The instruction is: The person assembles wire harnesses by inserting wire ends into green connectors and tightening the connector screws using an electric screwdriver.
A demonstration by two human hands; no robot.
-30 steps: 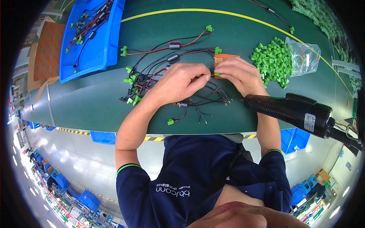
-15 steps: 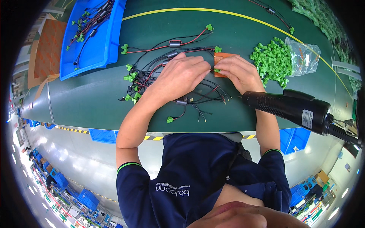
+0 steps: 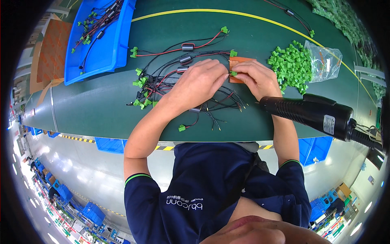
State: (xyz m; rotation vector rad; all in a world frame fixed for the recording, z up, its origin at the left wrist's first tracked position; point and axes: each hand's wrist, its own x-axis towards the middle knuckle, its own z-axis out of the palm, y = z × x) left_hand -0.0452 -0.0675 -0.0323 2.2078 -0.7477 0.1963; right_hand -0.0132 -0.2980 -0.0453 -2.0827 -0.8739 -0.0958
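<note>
My right hand [image 3: 260,78] pinches a small green terminal block [image 3: 233,73] between thumb and fingertips, over an orange-brown block [image 3: 239,60] lying on the table. Close beside it, my left hand [image 3: 202,82] is closed, its fingertips almost touching the terminal block; the wire end in them is mostly hidden by the fingers. Beneath and around my left hand spread several black and red cables, with dark cylindrical cores [image 3: 185,59] and green connectors [image 3: 141,82] on their ends. One green connector [image 3: 233,53] sits at the far edge of the orange-brown block.
A pile of green terminal blocks [image 3: 290,67] lies right, against a clear plastic bag [image 3: 328,63]. A black electric screwdriver [image 3: 306,114] extends over my right forearm. At the far left stands a blue bin [image 3: 97,57] with finished-looking cables, beside brown cardboard [image 3: 55,53].
My left fingertips have shifted slightly right, closing the gap to the green terminal block, and the bare wire that showed between them is now covered. The right hand has barely moved.
</note>
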